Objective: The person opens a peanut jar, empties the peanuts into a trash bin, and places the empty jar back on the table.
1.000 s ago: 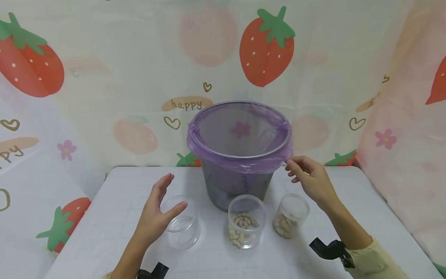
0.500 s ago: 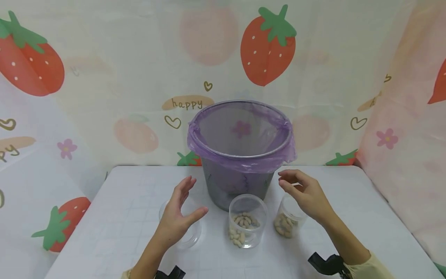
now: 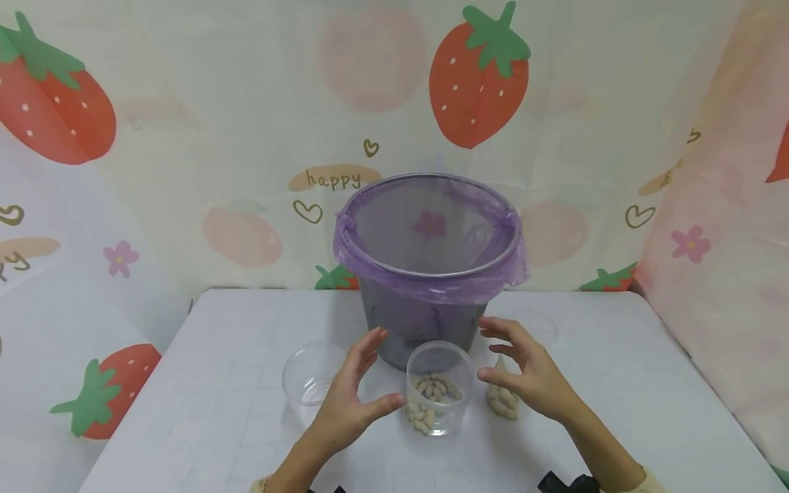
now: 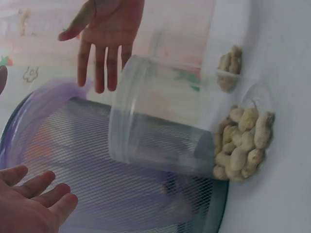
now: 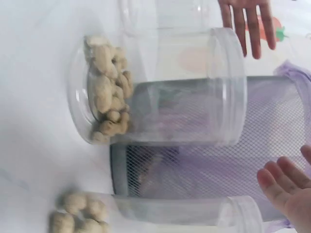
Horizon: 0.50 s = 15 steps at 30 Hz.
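Observation:
A clear plastic jar (image 3: 440, 363) with peanuts (image 4: 243, 145) in its bottom stands upright in the middle of the table. To its left my left hand (image 3: 345, 411) is held with fingers extended and thumb apart. My right hand (image 3: 533, 380) hovers on the other side, its fingers slightly bent towards the jar. Both hands hold nothing, and a gap shows between each hand and the jar in the head view. Behind the right hand, partly hidden, is a second jar of peanuts (image 3: 502, 402). A third clear jar (image 3: 311, 373) stands at left, partly covered by the left hand.
A grey mesh bin (image 3: 425, 329) stands right behind the middle jar. Its purple bag (image 3: 431, 289) is folded out over the rim. The white table (image 3: 240, 329) ends at a patterned cloth backdrop (image 3: 246, 137) with strawberries.
My right hand has left the bag's edge and come down towards the middle jar. My left hand has moved right, from the left jar towards the middle one.

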Tool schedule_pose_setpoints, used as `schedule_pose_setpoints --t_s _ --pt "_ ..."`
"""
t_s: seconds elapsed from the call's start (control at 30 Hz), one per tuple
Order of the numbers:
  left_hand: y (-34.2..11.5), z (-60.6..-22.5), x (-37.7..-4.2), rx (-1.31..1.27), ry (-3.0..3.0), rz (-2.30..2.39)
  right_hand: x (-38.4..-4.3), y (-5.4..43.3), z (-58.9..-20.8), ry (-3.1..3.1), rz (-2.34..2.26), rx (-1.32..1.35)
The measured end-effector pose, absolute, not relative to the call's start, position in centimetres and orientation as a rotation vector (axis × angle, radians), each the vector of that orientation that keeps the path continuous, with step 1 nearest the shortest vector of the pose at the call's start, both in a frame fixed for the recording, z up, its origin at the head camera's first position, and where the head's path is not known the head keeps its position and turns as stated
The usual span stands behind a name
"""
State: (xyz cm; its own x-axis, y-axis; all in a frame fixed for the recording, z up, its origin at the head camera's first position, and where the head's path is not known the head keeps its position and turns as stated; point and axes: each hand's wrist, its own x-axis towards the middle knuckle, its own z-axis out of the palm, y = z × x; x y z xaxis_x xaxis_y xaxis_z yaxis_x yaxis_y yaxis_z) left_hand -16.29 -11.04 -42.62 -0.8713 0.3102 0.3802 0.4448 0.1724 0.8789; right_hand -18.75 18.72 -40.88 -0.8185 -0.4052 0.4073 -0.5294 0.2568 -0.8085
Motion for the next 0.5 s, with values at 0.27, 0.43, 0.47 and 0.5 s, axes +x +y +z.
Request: schedule_pose_setpoints --t_s 0.27,0.43,0.47,0.5 --pt "-9.5 -44.4 -16.6 -0.742 -2.329 -1.877 -17.8 17.6 -43.2 -2.41 1.65 0.936" --pt "-8.5 -46.1 -16.9 -0.712 -2.33 -1.961 -17.4 16.5 -45.3 -2.423 1.673 0.868" --pt "-8.3 -46.4 -17.0 -0.71 -2.333 -1.974 -17.3 16.4 -45.7 -2.435 1.67 0.847" --pt "-8.2 -46.7 -17.0 -0.714 -2.338 -1.985 -17.2 16.2 -46.1 -2.448 1.669 0.828"
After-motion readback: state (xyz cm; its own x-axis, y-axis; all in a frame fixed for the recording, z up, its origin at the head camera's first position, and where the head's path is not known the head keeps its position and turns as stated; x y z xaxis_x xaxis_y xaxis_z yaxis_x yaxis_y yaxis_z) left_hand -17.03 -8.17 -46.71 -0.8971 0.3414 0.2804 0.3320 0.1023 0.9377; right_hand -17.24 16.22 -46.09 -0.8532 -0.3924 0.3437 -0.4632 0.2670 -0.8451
